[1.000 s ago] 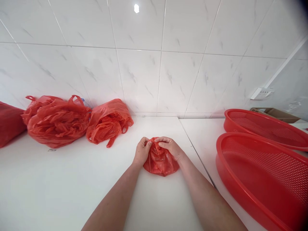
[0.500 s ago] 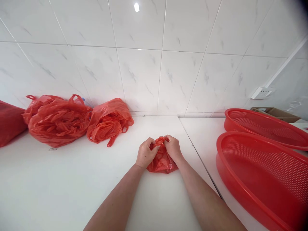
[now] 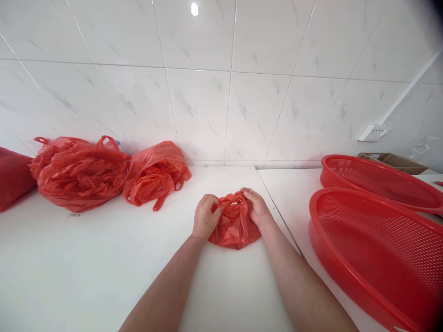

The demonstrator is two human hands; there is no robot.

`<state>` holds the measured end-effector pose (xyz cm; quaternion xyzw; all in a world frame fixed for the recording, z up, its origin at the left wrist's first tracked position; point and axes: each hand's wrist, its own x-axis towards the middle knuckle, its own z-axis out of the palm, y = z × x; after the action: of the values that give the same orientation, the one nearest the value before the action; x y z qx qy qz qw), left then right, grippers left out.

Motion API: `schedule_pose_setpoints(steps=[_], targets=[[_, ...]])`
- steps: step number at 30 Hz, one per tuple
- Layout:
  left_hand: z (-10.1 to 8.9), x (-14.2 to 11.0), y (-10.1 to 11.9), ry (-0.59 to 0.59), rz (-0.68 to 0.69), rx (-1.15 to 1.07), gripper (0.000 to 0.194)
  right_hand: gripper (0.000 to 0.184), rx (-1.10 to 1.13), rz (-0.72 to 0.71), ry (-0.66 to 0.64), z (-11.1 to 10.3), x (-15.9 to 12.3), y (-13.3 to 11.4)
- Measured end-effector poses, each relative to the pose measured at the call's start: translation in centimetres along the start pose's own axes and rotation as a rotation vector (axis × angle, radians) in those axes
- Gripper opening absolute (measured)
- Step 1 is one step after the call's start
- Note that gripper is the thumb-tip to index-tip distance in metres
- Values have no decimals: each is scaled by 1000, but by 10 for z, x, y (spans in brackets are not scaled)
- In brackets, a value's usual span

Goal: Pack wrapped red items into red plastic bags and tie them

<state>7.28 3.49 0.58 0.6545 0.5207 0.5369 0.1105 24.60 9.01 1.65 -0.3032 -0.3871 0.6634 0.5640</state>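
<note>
A small red plastic bag [image 3: 235, 228] rests on the white table [image 3: 104, 272] between my hands, its mouth bunched and partly open at the top. My left hand [image 3: 206, 216] is closed on the left side of the bag's rim, thumb pressed against the fingers. On the other side, my right hand [image 3: 255, 206] pinches the right end of the rim between thumb and fingers. The gathered edge stretches between both hands. What the bag contains, if anything, is hard to make out through the crumpled film.
Along the tiled wall at the left sit a large bundle of red plastic bags [image 3: 81, 175] and a smaller red bag bundle [image 3: 157, 173]. Two red perforated baskets, a near one [image 3: 363, 249] and a far one [image 3: 377, 184], stand at right. Behind them is a cardboard box [image 3: 401, 163].
My hands have moved apart, the right one shifting rightward, and the bag's rim is now stretched wider between them. The bag stays on the table.
</note>
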Motion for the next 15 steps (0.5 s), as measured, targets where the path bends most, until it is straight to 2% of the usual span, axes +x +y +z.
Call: schedule_pose_setpoints(steps=[3, 6, 8, 11, 15], targets=[[-7, 5, -7, 151, 82, 27, 12, 26, -12, -62, 162, -16, 8, -6], [-14, 8, -14, 314, -46, 1, 12, 29, -2, -126, 316, -37, 14, -11], [-15, 9, -18, 355, -151, -46, 10, 29, -8, -148, 391, -48, 16, -12], [-13, 8, -20, 368, -227, -89, 7, 26, -36, -154, 427, -55, 17, -10], [-12, 8, -22, 394, -306, -127, 7, 25, -84, -145, 409, -56, 17, -7]])
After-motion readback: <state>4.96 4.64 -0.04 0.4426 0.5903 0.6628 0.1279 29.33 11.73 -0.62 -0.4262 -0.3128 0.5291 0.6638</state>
